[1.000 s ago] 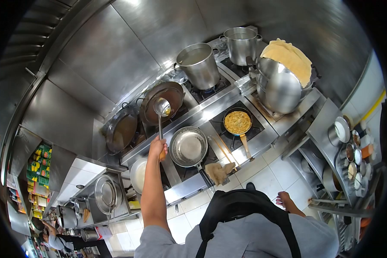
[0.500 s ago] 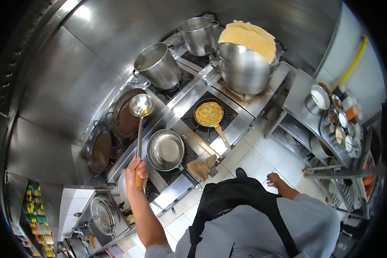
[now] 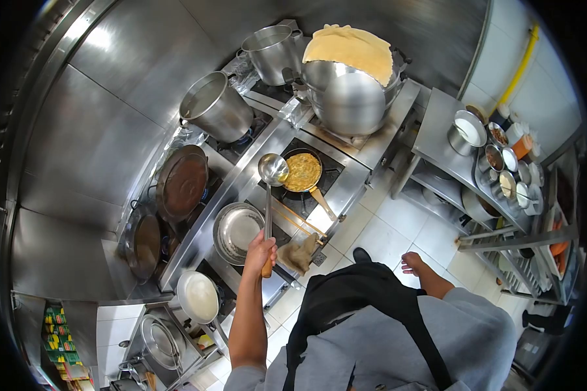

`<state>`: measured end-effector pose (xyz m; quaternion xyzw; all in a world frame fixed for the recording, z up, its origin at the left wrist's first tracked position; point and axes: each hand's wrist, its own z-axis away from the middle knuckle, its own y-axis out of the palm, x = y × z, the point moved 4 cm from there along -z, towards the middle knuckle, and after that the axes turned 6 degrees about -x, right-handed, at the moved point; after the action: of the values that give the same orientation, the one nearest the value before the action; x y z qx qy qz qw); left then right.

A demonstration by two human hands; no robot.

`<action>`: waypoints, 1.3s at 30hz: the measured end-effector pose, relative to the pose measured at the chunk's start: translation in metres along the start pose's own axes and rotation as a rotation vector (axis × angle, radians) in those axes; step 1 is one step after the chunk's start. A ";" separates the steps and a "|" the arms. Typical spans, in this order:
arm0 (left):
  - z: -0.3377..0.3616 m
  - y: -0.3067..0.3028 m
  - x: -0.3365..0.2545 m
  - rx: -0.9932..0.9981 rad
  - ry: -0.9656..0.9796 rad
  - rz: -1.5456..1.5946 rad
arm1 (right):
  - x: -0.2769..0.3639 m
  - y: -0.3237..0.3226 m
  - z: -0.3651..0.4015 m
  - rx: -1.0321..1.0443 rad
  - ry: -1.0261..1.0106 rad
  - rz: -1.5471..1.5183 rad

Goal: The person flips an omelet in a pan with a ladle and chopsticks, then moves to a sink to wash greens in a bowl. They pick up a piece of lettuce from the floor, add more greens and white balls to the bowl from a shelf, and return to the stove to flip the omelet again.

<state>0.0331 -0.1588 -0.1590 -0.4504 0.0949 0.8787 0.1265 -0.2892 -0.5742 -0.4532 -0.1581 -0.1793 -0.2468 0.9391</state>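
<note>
My left hand (image 3: 261, 254) is wrapped round the wooden grip of a long metal ladle (image 3: 272, 168). A little yellow liquid shows in the ladle's bowl, which hangs at the left edge of a small frying pan (image 3: 316, 195). In that pan lies a round golden omelette (image 3: 303, 172). Below the ladle's shaft, an empty-looking metal pan (image 3: 231, 231) sits on the stove. My right hand (image 3: 412, 263) hangs over the tiled floor, fingers loosely apart, with nothing visible in it.
Chopsticks (image 3: 293, 218) and a brown cloth (image 3: 298, 255) lie at the stove's front. Behind stand tall pots (image 3: 222, 111) and a large steel vessel (image 3: 352, 104). Dark pans (image 3: 182, 186) are at left, beside a white pan (image 3: 197, 296). Seasoning containers (image 3: 507, 184) crowd the right shelf.
My left hand has carried the ladle rightward, from over the dark pan to beside the omelette pan. The view has shifted somewhat, bringing the white pan into fuller sight.
</note>
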 end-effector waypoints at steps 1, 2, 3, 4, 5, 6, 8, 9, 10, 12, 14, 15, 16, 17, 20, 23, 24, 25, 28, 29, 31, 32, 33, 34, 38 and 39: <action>-0.004 0.005 -0.001 0.004 -0.003 -0.005 | -0.005 -0.003 0.000 -0.001 0.004 -0.006; -0.007 0.007 -0.002 -0.017 0.016 -0.054 | -0.011 -0.006 0.000 -0.006 0.026 -0.008; -0.011 0.010 -0.004 -0.039 0.035 -0.103 | -0.017 -0.008 -0.001 -0.011 0.048 -0.009; -0.014 0.013 -0.007 -0.037 0.033 -0.107 | -0.022 -0.009 -0.001 -0.029 0.064 -0.012; -0.019 0.016 -0.010 -0.056 0.045 -0.145 | -0.027 -0.011 -0.002 -0.029 0.066 -0.015; -0.023 0.018 -0.014 -0.076 0.056 -0.182 | -0.031 -0.012 -0.001 -0.023 0.079 -0.020; -0.031 0.023 -0.024 -0.093 0.050 -0.204 | -0.036 -0.013 -0.002 -0.030 0.102 -0.026; -0.036 0.024 -0.028 -0.112 0.044 -0.222 | -0.036 -0.013 -0.001 -0.030 0.104 -0.030; -0.041 0.026 -0.033 -0.110 0.044 -0.225 | -0.036 -0.013 -0.001 -0.026 0.102 -0.036; -0.050 0.031 -0.042 -0.077 0.063 -0.231 | -0.035 -0.013 -0.001 -0.022 0.100 -0.047; -0.054 0.037 -0.048 -0.085 0.078 -0.228 | -0.030 -0.013 -0.002 -0.020 0.081 -0.066; -0.057 0.039 -0.051 -0.096 0.092 -0.222 | -0.029 -0.012 -0.003 -0.020 0.083 -0.071; -0.060 0.040 -0.053 -0.093 0.092 -0.227 | -0.026 -0.012 -0.003 -0.018 0.063 -0.076; -0.064 0.043 -0.054 -0.066 0.096 -0.250 | -0.024 -0.011 -0.004 -0.016 0.044 -0.079; -0.066 0.050 -0.057 -0.065 0.107 -0.292 | -0.018 -0.010 -0.004 -0.015 0.041 -0.092; -0.060 0.059 -0.059 -0.084 0.113 -0.320 | -0.015 -0.009 -0.002 -0.017 0.046 -0.095; -0.058 0.062 -0.058 -0.078 0.110 -0.328 | -0.016 -0.009 -0.002 -0.014 0.045 -0.093; -0.057 0.064 -0.058 -0.078 0.110 -0.329 | -0.016 -0.008 -0.003 -0.010 0.044 -0.091; -0.050 0.072 -0.056 -0.039 0.115 -0.338 | -0.018 -0.007 -0.004 -0.018 0.057 -0.080; -0.047 0.074 -0.054 -0.037 0.115 -0.367 | -0.019 -0.006 -0.005 -0.017 0.057 -0.079; -0.038 0.078 -0.054 -0.036 0.115 -0.395 | -0.021 -0.006 -0.007 -0.001 0.062 -0.090; -0.033 0.080 -0.053 -0.029 0.117 -0.395 | -0.021 -0.005 -0.008 0.000 0.062 -0.089; -0.028 0.081 -0.051 -0.022 0.118 -0.395 | -0.021 -0.004 -0.008 -0.005 0.062 -0.085; -0.025 0.080 -0.047 -0.023 0.117 -0.395 | -0.021 -0.003 -0.008 -0.011 0.062 -0.080; -0.004 0.078 -0.035 0.008 0.156 -0.441 | -0.021 -0.001 -0.006 0.002 0.055 -0.082; 0.003 0.076 -0.033 0.015 0.160 -0.455 | -0.020 -0.001 -0.006 -0.001 0.053 -0.079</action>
<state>0.0254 -0.2350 -0.1265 -0.5274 0.0072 0.7885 0.3164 -0.3045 -0.5687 -0.4666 -0.1446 -0.1603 -0.2881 0.9330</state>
